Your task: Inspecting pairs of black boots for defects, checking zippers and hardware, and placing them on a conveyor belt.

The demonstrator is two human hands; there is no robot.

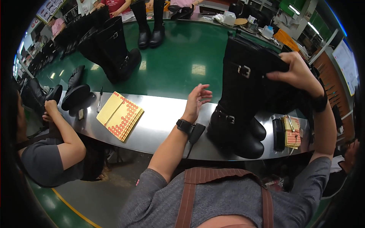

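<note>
Boots: a pair of tall black boots (pixel 243 102) with metal buckles is standing upright on the steel bench edge (pixel 159 125), just in front of the person, soles at the near rim of the bench and shafts rising toward the green conveyor belt (pixel 178 57).
Right hand: the right hand (pixel 294 72) is gripping the top of the boot shaft, fingers curling over the cuff, wrist raised high and forearm coming up steeply from the lower right.
Left hand: the left hand (pixel 197 99) is hovering open and holding nothing, fingers loosely spread, palm turned toward the boots, just beside the shaft but apart from it; a black wrist device (pixel 185 125) is sitting on that wrist.
Risk: the boots are being held only at the top while the soles are sitting close to the bench rim, so a pull toward the body could likely tip the pair off the edge; the free hand is not bracing the shaft.
Beside the boots: a small stack of dotted sticker sheets (pixel 292 135) and a dark flat case (pixel 278 133) are lying to the right.
Further left: a yellow pad of red dot stickers (pixel 119 114) and a pen (pixel 100 99) are lying on the bench.
Beyond: more black boots (pixel 114 49) are standing on the belt; a seated co-worker's arm (pixel 62 127) is reaching for a boot at far left.
</note>
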